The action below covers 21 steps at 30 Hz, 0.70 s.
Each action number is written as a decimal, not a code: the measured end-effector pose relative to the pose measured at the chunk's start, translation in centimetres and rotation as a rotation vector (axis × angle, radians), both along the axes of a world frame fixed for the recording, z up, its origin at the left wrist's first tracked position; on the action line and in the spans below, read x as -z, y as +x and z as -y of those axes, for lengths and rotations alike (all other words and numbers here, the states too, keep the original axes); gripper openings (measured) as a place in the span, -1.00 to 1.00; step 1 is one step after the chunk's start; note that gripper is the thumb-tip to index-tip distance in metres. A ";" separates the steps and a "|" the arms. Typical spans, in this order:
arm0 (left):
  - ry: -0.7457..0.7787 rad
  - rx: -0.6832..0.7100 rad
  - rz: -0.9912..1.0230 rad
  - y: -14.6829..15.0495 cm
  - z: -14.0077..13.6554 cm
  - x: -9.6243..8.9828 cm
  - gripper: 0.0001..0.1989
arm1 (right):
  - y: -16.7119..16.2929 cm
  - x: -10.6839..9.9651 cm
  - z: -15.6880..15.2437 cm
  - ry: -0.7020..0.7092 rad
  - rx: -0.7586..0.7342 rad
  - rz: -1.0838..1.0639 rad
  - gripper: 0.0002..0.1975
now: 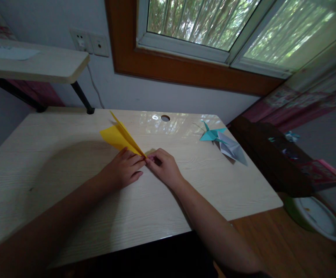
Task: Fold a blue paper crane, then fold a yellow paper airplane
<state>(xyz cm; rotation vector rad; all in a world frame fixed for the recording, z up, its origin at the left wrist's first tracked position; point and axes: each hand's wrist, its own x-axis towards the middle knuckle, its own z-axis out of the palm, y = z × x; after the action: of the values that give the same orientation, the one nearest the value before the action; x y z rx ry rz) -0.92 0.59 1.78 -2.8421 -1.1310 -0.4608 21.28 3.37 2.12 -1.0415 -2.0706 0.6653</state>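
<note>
A sheet of yellow paper (118, 135), folded into a long pointed shape with its wide end raised at the back left, rests on the desk. My left hand (127, 166) lies along the near edge of the paper, its fingers on the narrow part. At the pointed tip, my right hand (163, 165) pinches the paper between thumb and forefinger. The two hands nearly meet at that tip. What lies under my left fingers is hidden.
At the desk's right side sit a teal paper crane (211, 134) and a folded white paper piece (232, 147). A raised shelf (66, 69) stands at the back left on black legs. The pale desk (77, 216) has a round cable hole (165, 118) near its back edge.
</note>
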 end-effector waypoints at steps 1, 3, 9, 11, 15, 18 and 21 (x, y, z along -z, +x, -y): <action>-0.003 -0.001 -0.002 0.0 0.0 0.0 -0.61 | 0.0 0.0 0.0 0.004 -0.004 -0.004 -0.95; -0.004 -0.002 0.000 0.0 0.0 0.1 -0.60 | -0.1 0.0 0.0 0.023 -0.014 -0.018 -0.93; -0.010 -0.008 -0.004 -0.1 0.0 0.3 -0.60 | 0.0 0.1 -0.2 0.066 -0.083 -0.077 -0.90; -0.012 -0.007 -0.006 -0.2 0.0 0.4 -0.59 | 0.1 0.0 -0.2 0.057 -0.095 -0.081 -0.89; -0.035 0.040 0.020 -0.6 -0.2 0.3 -0.59 | 0.1 -0.1 -0.2 0.013 -0.104 -0.044 -0.90; -0.074 0.102 0.048 -1.0 -0.3 0.1 -0.60 | 0.0 -0.1 -0.1 0.019 -0.112 -0.019 -0.93; -0.099 0.133 0.063 -1.2 -0.4 -0.1 -0.61 | -0.1 0.1 0.0 0.031 -0.125 0.003 -0.93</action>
<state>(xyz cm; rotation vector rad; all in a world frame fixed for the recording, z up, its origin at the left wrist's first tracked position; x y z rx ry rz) -2.13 0.95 1.88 -3.0225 -1.0045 -0.5189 21.14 3.41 2.07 -0.9020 -2.1552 0.6916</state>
